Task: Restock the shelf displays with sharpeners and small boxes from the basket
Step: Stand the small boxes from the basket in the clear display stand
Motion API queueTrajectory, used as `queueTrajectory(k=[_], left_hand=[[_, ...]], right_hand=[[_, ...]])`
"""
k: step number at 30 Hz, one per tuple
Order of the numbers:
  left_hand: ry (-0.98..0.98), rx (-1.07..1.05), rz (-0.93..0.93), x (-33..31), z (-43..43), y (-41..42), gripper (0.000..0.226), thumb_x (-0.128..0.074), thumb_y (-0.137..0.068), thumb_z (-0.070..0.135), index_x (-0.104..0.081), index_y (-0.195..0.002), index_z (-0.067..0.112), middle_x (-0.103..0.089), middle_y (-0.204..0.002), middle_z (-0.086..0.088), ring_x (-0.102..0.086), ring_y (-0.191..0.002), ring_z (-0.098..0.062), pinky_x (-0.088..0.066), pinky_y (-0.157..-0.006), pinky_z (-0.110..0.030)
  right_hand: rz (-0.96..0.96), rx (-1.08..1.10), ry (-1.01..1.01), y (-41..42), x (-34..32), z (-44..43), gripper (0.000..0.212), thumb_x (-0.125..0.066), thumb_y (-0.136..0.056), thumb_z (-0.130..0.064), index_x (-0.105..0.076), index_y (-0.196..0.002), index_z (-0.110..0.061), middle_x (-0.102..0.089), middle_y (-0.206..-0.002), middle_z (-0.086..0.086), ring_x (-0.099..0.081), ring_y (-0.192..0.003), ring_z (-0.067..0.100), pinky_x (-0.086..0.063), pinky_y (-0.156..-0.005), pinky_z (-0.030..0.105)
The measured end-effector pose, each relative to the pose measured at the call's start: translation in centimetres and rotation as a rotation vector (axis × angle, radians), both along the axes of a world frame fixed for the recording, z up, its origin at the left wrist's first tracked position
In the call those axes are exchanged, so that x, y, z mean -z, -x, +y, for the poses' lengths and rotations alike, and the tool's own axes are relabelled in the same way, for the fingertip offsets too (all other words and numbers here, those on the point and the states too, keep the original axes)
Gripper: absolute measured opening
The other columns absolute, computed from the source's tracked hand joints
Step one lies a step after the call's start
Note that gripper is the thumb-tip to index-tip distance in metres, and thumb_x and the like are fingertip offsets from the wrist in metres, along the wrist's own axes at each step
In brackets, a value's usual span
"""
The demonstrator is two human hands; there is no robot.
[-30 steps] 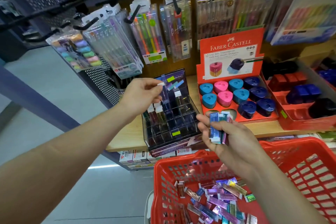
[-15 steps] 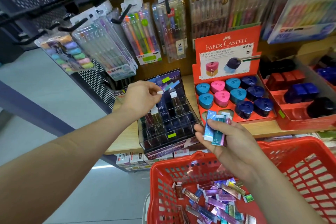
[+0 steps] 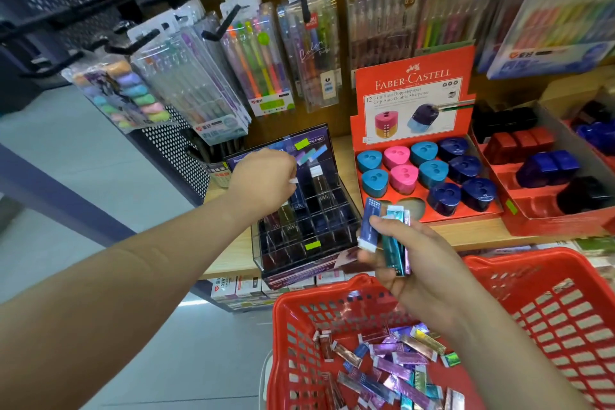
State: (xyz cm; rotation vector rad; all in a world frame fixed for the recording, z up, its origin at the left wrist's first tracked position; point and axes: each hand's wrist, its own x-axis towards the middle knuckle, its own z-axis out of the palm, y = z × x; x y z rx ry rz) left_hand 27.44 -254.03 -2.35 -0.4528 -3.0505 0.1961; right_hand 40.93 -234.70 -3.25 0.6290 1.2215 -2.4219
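My left hand (image 3: pixel 263 183) is pinching one small box (image 3: pixel 293 180) above the display case (image 3: pixel 309 236), aiming for a slot. My right hand (image 3: pixel 422 270) is gripping spares (image 3: pixel 369 226) alongside, ready.

Two bare arms here. Left hand (image 3: pixel 263 183) bare, right hand (image 3: pixel 422 263) bare, plain skin from fingertips to wrists. Left forearm (image 3: pixel 116 276) uncovered too, right forearm (image 3: pixel 519 359) the same, bare right out to the edge of view.

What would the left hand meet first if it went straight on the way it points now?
Most likely the clear divided display case. The left hand, pinching a small box, points down into its rear compartments. Depth leaves the exact slot unclear.
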Motion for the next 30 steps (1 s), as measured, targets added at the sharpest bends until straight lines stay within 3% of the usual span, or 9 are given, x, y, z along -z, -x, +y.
queueTrajectory(k=[4, 10, 12, 15, 17, 19, 22, 26, 30], left_hand=[[0.162, -0.019, 0.025, -0.1, 0.7, 0.3, 0.010, -0.064, -0.084, 0.018, -0.054, -0.083, 0.016, -0.054, -0.078, -0.004, -0.053, -0.075, -0.027, -0.044, -0.057, -0.034], [-0.001, 0.090, -0.060, -2.3, 1.6, -1.4, 0.015, -0.057, -0.091, 0.028, -0.065, -0.101, 0.021, -0.068, -0.095, 0.000, -0.062, -0.088, -0.022, -0.055, -0.075, -0.038], [-0.250, 0.112, -0.254, -3.4, 2.9, -3.4, 0.022, -0.054, -0.095, 0.036, -0.070, -0.091, 0.020, -0.072, -0.087, 0.003, -0.065, -0.077, -0.013, -0.054, -0.072, -0.030], [-0.778, -0.061, -0.725, -4.5, 4.6, -6.1, 0.030, -0.057, -0.092, 0.040, -0.069, -0.087, 0.013, -0.073, -0.077, -0.006, -0.066, -0.064, -0.012, -0.055, -0.060, -0.023], [-0.945, -0.122, -0.819, -4.4, 4.7, -6.8, 0.027, -0.065, -0.086, 0.033, -0.067, -0.093, 0.007, -0.071, -0.077, -0.009, -0.067, -0.067, -0.015, -0.056, -0.062, -0.023], [-1.051, -0.129, -0.803, -4.2, 4.7, -7.2, 0.019, -0.073, -0.082, 0.018, -0.066, -0.092, 0.004, -0.070, -0.073, -0.009, -0.067, -0.069, -0.017, -0.057, -0.065, -0.025], [-1.112, -0.131, -0.729, -3.8, 4.6, -7.5, 0.009, -0.073, -0.080, 0.005, -0.067, -0.087, 0.005, -0.070, -0.071, -0.010, -0.066, -0.070, -0.019, -0.058, -0.067, -0.026], [-1.142, -0.173, -0.437, -4.9, 3.1, -5.8, 0.009, -0.068, -0.084, 0.004, -0.071, -0.089, 0.011, -0.071, -0.077, -0.010, -0.065, -0.070, -0.017, -0.055, -0.065, -0.025], [-1.001, -0.183, -0.160, -5.7, 0.3, -3.2, 0.012, -0.066, -0.088, 0.012, -0.074, -0.092, 0.020, -0.071, -0.080, -0.004, -0.061, -0.069, -0.012, -0.054, -0.066, -0.027]], right_hand=[[0.018, -0.036, -0.032, -0.2, -0.1, -0.1, 0.008, -0.063, -0.087, -0.004, -0.060, -0.089, -0.011, -0.070, -0.071, 0.007, -0.067, -0.056, 0.014, -0.032, -0.036, 0.015], [0.073, -0.023, -0.074, -0.2, 0.0, -0.1, 0.012, -0.067, -0.084, -0.004, -0.061, -0.092, -0.013, -0.073, -0.075, 0.007, -0.068, -0.059, 0.012, -0.030, -0.037, 0.014], [0.080, 0.016, -0.073, 0.0, 0.1, 0.0, 0.010, -0.066, -0.084, -0.004, -0.062, -0.088, -0.012, -0.071, -0.073, 0.006, -0.063, -0.055, 0.008, -0.030, -0.038, 0.015], [0.078, 0.087, -0.045, 0.4, 0.4, 0.1, 0.016, -0.070, -0.079, -0.006, -0.062, -0.091, -0.011, -0.066, -0.077, 0.005, -0.058, -0.059, 0.007, -0.030, -0.037, 0.014], [0.072, 0.126, -0.012, 0.5, 0.5, 0.2, 0.029, -0.073, -0.073, -0.010, -0.062, -0.100, -0.011, -0.063, -0.078, 0.003, -0.055, -0.059, 0.006, -0.030, -0.036, 0.014], [0.061, 0.139, 0.010, 0.4, 0.7, 0.1, 0.036, -0.073, -0.071, -0.012, -0.062, -0.105, -0.012, -0.063, -0.078, 0.001, -0.054, -0.059, 0.005, -0.031, -0.037, 0.014], [0.051, 0.129, 0.043, 0.3, 0.9, -0.1, 0.019, -0.070, -0.081, -0.010, -0.064, -0.099, -0.013, -0.066, -0.079, 0.001, -0.053, -0.060, 0.006, -0.033, -0.039, 0.014], [0.032, 0.144, 0.147, 0.5, 1.1, 0.1, 0.025, -0.056, -0.089, -0.003, -0.061, -0.114, -0.006, -0.072, -0.092, 0.010, -0.057, -0.067, 0.011, -0.041, -0.049, 0.018], [0.045, 0.118, 0.200, 0.5, 0.9, 0.6, 0.028, -0.040, -0.095, 0.007, -0.050, -0.122, 0.007, -0.073, -0.100, 0.019, -0.071, -0.082, 0.021, -0.055, -0.061, 0.022]])
